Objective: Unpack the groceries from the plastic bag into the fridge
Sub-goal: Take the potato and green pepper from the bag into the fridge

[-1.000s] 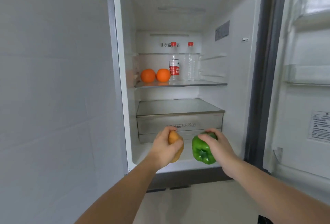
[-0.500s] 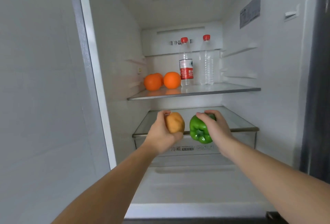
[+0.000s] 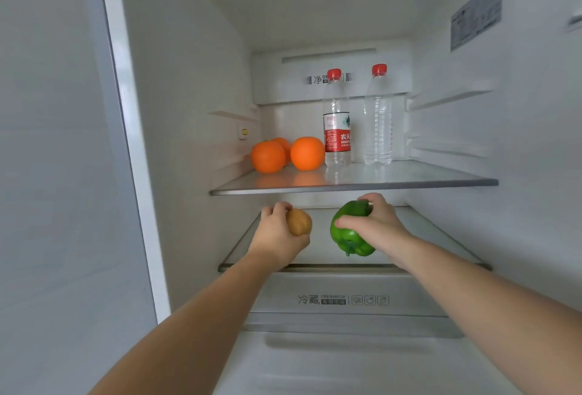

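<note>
Now the potato (image 3: 299, 221), gripped by the left hand (image 3: 277, 237), and the pepper (image 3: 349, 231), gripped by the right hand (image 3: 378, 224), should be lowered onto the glass shelf (image 3: 441, 237) beneath them, kept apart.

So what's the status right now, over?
Left hand grips potato, right hand grips green pepper. Both over lower shelf. Nothing in the way.

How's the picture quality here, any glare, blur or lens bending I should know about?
Head view: wide-angle bending bows the fridge frame and forearms near the edges; light is soft and even, with no harsh shadows; the upper glass shelf mirrors the oranges faintly; the left hand on the potato and the right hand on the green pepper look sharp; edges soften slightly.
</note>
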Demonstrator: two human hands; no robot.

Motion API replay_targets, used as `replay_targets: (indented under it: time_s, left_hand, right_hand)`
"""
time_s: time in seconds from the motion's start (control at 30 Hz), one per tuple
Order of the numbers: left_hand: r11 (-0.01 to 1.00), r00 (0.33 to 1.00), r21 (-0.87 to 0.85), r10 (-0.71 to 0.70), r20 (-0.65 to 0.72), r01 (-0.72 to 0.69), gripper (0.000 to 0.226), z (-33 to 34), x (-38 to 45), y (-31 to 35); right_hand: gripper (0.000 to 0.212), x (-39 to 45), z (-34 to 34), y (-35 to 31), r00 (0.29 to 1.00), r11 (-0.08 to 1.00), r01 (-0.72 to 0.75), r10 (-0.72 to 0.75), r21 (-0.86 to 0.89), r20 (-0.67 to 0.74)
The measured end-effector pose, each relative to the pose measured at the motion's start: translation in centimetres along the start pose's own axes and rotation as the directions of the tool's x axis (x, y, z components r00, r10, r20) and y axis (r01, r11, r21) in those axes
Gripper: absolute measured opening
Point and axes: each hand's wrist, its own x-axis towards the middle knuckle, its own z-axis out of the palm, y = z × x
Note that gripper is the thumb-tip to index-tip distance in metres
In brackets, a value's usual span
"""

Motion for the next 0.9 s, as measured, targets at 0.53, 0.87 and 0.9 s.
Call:
replay_targets:
  time_s: [0.53,0.87,0.9]
  left_hand:
    - [0.996,0.998,0.073,0.048,0.031,-0.050,0.058,1.0,5.3,-3.0]
    - [0.995,0.999,0.097,0.020,0.048,-0.024,0.058,1.5,6.7,-3.9]
    - [0.994,0.998,0.102,0.020,0.053,-0.025,0.059,1.6,6.8,-3.9]
  right_hand:
    - [0.070,6.3,4.2,1.1,0.982,0.809,0.187,-0.168,-0.557,0.085]
    - [0.082,8.6,5.0,2.5,0.976,0.781,0.165,-0.216,-0.602,-0.013]
    - [0.085,8.7,5.1,2.5,0.977,0.784,0.162,-0.213,-0.600,-0.014]
